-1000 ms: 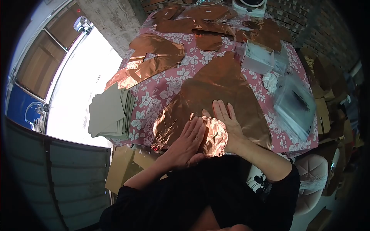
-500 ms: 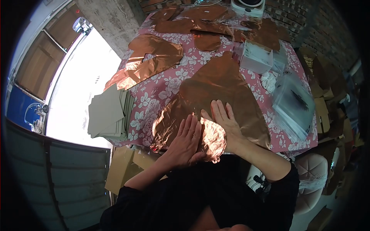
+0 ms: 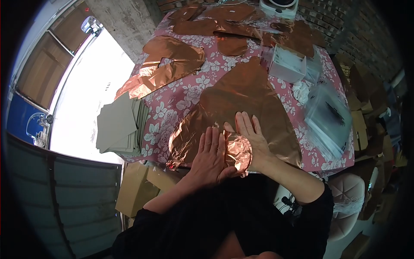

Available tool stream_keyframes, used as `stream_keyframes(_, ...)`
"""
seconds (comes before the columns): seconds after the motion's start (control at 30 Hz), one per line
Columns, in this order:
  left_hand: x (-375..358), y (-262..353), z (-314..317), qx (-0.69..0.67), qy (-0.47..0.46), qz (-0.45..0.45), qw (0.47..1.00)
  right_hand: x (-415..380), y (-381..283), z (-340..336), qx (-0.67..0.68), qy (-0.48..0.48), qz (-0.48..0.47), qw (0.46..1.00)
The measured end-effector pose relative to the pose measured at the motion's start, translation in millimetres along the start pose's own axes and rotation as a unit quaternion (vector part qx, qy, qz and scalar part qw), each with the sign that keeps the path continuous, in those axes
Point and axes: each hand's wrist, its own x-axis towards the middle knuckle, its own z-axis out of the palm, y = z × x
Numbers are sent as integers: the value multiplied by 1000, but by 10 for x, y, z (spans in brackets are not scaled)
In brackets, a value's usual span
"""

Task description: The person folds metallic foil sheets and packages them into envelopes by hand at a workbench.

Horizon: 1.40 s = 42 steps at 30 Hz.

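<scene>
Since a second ago the left hand has slid a little toward the right hand, and the bright crumpled foil flap between them has narrowed and drawn in.

Largest first: the table with its flowered cloth carries many copper foil sheets, and the big sheet lies just in front of the person, its near edge at the table's rim. Both hands lie flat on it, fingers stretched out and released, gripping nothing (palms pressing down, as far as I can judge). The flap sits between them, touching both.

By the look of it, the smoothing or folding of this near edge is partly done: the far part of the sheet lies fairly flat, while the flap is still wrinkled and raised.

Hidden: whatever lies under the palms, and the sheet's near edge behind the left wrist. A white box and clear bags to the right are blurred.
</scene>
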Motion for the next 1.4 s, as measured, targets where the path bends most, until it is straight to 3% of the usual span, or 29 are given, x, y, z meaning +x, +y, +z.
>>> stream_keyframes(0.23,9,26,43,10,23,-5,1000,-33,41,-2,27,11,3,1000)
stream_keyframes(0.33,24,80,-36,39,21,-7,999,-62,212,-89,102,6,-33,994)
stream_keyframes(0.4,-2,34,31,42,30,1,999,-32,433,-85,129,-69,-30,989)
stream_keyframes(0.43,-9,20,59,48,41,8,998,-82,528,-183,215,-32,-5,976)
stream_keyframes(0.53,8,67,3,42,47,6,998,-178,662,-464,262,59,79,960)
stream_keyframes(0.67,15,78,-4,58,51,12,997,-137,343,-457,229,42,58,971)
stream_keyframes(0.77,6,49,53,63,72,24,995,-25,77,-263,67,54,-26,996)
stream_keyframes(1.1,-6,97,-20,57,80,15,995,-21,96,-24,6,0,-35,999)
stream_keyframes(1.2,49,-3,-137,34,65,-7,997,-5,111,-26,7,-7,-31,999)
stream_keyframes(1.27,88,-277,-300,-64,162,-27,984,-10,105,-15,8,-18,-24,1000)
stream_keyframes(1.33,145,-443,-560,19,242,-111,964,-20,92,-5,6,-18,-25,999)
stream_keyframes(1.4,207,-812,-529,65,203,-156,965,-14,99,-20,1,-14,-24,1000)
